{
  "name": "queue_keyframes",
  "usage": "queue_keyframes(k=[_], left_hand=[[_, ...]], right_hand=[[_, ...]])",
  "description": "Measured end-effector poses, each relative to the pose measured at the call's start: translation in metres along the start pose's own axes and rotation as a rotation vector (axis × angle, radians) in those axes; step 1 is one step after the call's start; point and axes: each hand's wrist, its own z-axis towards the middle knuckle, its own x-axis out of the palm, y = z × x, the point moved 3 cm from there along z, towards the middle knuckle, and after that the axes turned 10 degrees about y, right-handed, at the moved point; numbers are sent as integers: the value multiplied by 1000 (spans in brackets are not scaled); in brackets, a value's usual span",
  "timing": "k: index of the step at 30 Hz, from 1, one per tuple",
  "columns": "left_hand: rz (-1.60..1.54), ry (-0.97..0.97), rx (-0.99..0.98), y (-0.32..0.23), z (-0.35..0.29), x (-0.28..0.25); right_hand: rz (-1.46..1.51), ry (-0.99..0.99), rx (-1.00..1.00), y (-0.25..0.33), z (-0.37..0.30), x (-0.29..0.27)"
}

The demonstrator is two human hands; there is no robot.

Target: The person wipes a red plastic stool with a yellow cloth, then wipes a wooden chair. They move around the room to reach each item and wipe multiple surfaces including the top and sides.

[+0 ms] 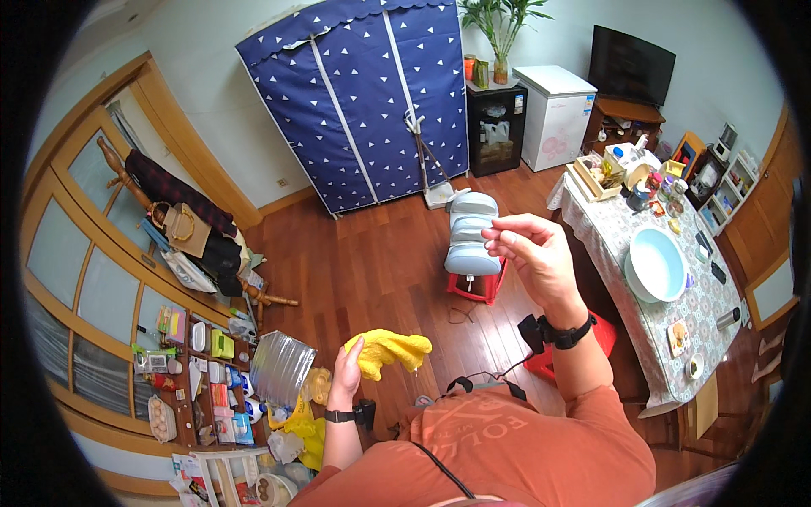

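Orange shirt point(583, 439) looms closest on my feed, cut off at the bottom. Just above its left side, the left hand point(345, 372) grips a crumpled yellow cloth point(390, 351), which droops rightward from the fingers; most of them I lose behind its folds. The right hand point(541, 258) is raised, thumb and fingertips drawn close; whether they pinch something tiny, I can't tell. Those fingertips hide an edge of the grey-blue pads point(473, 232) on a red stool point(477, 291) beyond. Well right of them sits a basin point(655, 264); left of the cloth-holding fingers, a shiny bundle point(283, 367) I can't identify.
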Motion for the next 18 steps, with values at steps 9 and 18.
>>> queue_keyframes(k=[9,18], left_hand=[[160,53,-8,-10,0,-4],[120,52,-5,-12,-2,-36]], right_hand=[[-64,76,-40,-7,17,9],[-117,58,-50,-20,22,38]])
